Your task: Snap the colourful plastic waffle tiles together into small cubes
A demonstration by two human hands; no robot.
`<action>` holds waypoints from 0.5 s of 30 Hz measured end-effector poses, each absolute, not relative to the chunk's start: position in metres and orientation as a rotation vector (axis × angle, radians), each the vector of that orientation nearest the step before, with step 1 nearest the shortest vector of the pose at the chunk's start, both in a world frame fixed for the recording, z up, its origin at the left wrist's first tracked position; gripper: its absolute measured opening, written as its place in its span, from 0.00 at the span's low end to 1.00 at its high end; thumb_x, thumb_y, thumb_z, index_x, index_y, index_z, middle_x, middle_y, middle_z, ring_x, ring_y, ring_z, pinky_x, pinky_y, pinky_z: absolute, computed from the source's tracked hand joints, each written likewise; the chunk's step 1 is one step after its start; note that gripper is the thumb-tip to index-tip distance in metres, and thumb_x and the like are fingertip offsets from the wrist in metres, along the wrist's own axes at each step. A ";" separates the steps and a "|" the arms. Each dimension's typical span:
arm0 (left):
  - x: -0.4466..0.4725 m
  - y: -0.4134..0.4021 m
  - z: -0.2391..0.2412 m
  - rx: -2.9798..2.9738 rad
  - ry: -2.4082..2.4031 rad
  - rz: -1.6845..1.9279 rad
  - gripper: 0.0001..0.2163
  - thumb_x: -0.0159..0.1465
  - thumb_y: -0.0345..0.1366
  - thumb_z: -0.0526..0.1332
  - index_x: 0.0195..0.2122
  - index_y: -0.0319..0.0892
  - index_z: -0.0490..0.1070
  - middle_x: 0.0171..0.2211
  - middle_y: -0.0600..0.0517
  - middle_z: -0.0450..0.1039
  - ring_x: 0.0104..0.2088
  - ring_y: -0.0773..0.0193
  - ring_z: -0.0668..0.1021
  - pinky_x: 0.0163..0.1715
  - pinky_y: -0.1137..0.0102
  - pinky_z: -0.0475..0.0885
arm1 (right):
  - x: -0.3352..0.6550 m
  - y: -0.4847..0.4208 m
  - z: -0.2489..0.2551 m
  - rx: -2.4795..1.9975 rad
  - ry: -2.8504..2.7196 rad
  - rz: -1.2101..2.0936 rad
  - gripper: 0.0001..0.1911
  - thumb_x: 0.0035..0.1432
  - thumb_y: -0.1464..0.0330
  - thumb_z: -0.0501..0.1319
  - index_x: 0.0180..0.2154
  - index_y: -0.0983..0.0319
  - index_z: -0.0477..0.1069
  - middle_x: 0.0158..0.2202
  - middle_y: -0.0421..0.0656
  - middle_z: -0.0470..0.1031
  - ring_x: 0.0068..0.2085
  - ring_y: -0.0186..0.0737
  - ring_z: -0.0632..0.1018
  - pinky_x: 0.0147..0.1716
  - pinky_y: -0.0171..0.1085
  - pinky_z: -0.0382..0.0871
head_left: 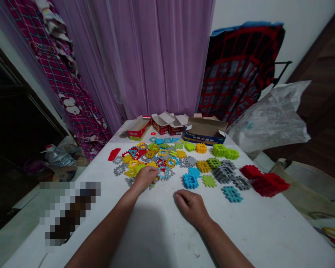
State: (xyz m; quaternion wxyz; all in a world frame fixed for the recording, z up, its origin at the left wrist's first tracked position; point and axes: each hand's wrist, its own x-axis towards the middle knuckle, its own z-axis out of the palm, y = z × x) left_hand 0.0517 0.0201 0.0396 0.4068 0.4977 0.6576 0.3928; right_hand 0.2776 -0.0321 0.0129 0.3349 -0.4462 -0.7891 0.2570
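Note:
My left hand (145,176) rests on the near edge of a loose pile of flat toothed plastic tiles (153,158) in yellow, red, grey and blue; its fingers curl down onto the pieces, and what they hold is hidden. My right hand (192,206) lies on the white table (161,230) with its fingers curled under, nothing showing in it. Just beyond it sit a blue block (190,181) and a green tile (209,181). Assembled blocks lie further right: grey (223,173), blue (232,194), red (267,181), green (225,151), orange (201,148).
Open cardboard boxes stand along the table's far edge: red ones (160,125) and a blue one (205,131). A purple curtain (145,56) hangs behind. A clear plastic bag (270,119) lies right of the table. A red piece (114,154) lies apart at the left.

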 end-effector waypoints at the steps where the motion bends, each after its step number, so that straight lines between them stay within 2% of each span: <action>1: 0.054 0.019 0.038 1.245 1.657 0.989 0.14 0.52 0.47 0.64 0.28 0.40 0.72 0.21 0.56 0.71 0.16 0.72 0.69 0.19 0.75 0.61 | 0.278 -0.032 0.012 -1.168 -2.061 0.673 0.17 0.64 0.62 0.52 0.32 0.59 0.78 0.31 0.43 0.81 0.32 0.37 0.79 0.34 0.32 0.68; 6: 0.060 0.009 0.043 1.207 1.590 0.981 0.14 0.51 0.47 0.65 0.28 0.41 0.71 0.21 0.58 0.70 0.16 0.73 0.68 0.17 0.76 0.59 | 0.277 -0.032 0.011 -1.199 -1.996 0.698 0.16 0.63 0.62 0.53 0.38 0.58 0.79 0.34 0.43 0.82 0.34 0.39 0.80 0.37 0.34 0.70; 10: 0.068 -0.007 0.049 1.079 1.447 0.986 0.18 0.50 0.50 0.67 0.32 0.41 0.70 0.21 0.59 0.69 0.17 0.74 0.67 0.16 0.78 0.54 | 0.273 -0.030 0.008 -1.277 -1.832 0.748 0.19 0.60 0.58 0.56 0.45 0.61 0.78 0.24 0.41 0.78 0.25 0.37 0.76 0.29 0.34 0.68; 15: 0.083 -0.023 0.047 1.018 1.367 0.947 0.21 0.49 0.51 0.68 0.36 0.41 0.70 0.21 0.59 0.69 0.17 0.74 0.67 0.15 0.78 0.50 | 0.265 -0.028 0.001 -1.211 -1.507 1.014 0.24 0.55 0.50 0.60 0.40 0.63 0.77 0.25 0.40 0.75 0.25 0.36 0.72 0.27 0.34 0.67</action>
